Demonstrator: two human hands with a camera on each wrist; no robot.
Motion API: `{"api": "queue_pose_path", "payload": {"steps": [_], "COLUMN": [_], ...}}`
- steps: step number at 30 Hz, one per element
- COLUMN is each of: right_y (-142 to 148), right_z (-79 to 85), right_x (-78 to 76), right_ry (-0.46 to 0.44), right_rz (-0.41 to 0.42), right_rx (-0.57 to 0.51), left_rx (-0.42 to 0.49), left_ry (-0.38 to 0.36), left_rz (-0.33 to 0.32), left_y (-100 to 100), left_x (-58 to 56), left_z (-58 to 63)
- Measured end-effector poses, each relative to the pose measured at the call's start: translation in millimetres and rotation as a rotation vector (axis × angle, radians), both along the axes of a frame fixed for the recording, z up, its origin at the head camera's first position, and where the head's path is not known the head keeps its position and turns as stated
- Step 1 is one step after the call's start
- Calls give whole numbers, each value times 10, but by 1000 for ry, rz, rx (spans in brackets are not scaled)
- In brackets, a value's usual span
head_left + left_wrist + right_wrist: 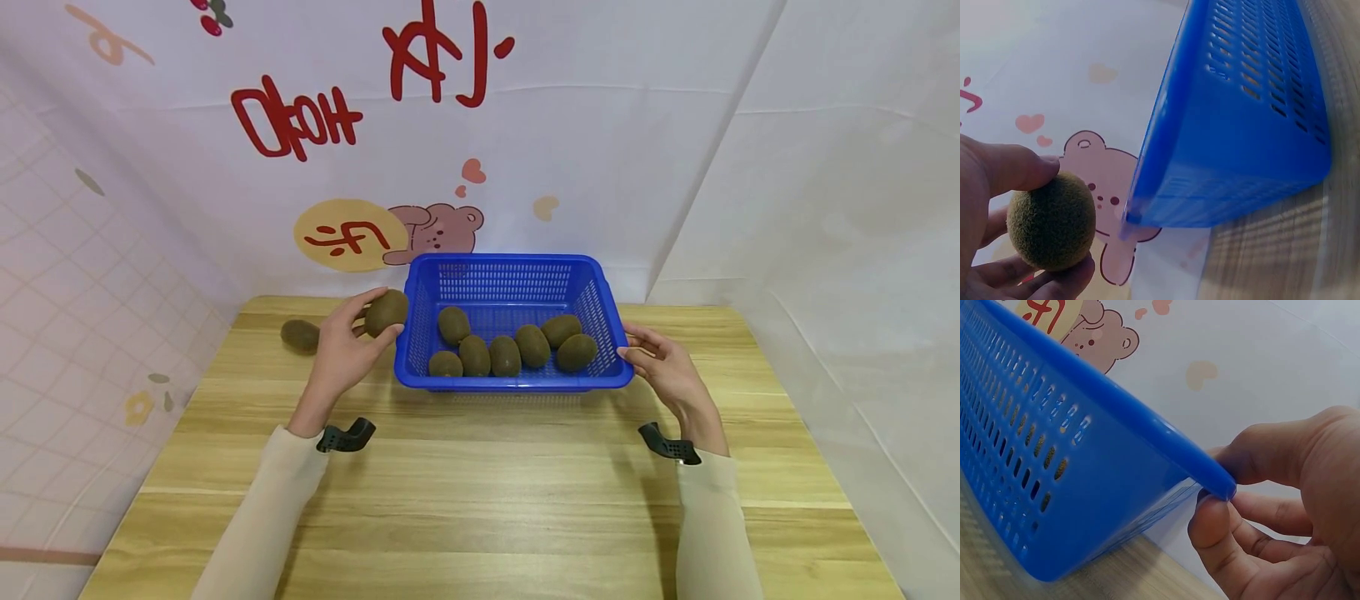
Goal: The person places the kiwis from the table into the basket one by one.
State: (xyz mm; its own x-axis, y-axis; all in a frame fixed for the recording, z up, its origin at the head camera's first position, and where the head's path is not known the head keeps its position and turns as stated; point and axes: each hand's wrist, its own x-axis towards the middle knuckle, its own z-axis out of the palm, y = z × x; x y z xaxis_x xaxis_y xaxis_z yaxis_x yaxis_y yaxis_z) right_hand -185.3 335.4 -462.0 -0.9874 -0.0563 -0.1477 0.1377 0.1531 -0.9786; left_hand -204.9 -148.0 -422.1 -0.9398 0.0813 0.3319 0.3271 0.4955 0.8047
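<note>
Held between the thumb and fingers of my left hand point(347, 343) is a brown fuzzy kiwi point(387, 313), raised beside the left rim of a blue plastic basket point(510, 382). The left wrist view shows that kiwi point(1054, 222) apart from the basket wall point(1229, 144). My right hand point(667, 367) pinches the basket's right rim; in the right wrist view the thumb point(1211, 524) is on one side of the rim point(1166, 434) and the fingers on the other. Several kiwis point(533, 346) lie inside the basket, mostly along its near side.
Another kiwi point(300, 337) lies on the wooden table point(480, 500) left of my left hand. Behind the basket hangs a white cloth point(600, 150) printed with red characters and a pink bear. Pale cloth walls stand at both sides of the table.
</note>
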Motion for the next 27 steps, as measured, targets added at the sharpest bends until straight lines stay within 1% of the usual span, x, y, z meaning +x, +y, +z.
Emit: {"api": "queue_pose_path", "payload": {"steps": [7,14,20,27], "right_y": [3,-1,-7,-6], "right_z": [6,14,12,8], "right_x": [2,-2,-7,-2], "right_ry": [-4,-11,-9,-6], "right_rz": [-3,3,3,2], "right_rx": [-1,-29,-8,-15], "left_rx": [-18,-60,-13,-26], "left_ry": [-16,1,-8,-24], "left_rz": [-46,-70,-101,-77], "left_y": [118,213,235,163], "left_x": [-27,-59,-86,-94], "left_z": [67,117,132,137]}}
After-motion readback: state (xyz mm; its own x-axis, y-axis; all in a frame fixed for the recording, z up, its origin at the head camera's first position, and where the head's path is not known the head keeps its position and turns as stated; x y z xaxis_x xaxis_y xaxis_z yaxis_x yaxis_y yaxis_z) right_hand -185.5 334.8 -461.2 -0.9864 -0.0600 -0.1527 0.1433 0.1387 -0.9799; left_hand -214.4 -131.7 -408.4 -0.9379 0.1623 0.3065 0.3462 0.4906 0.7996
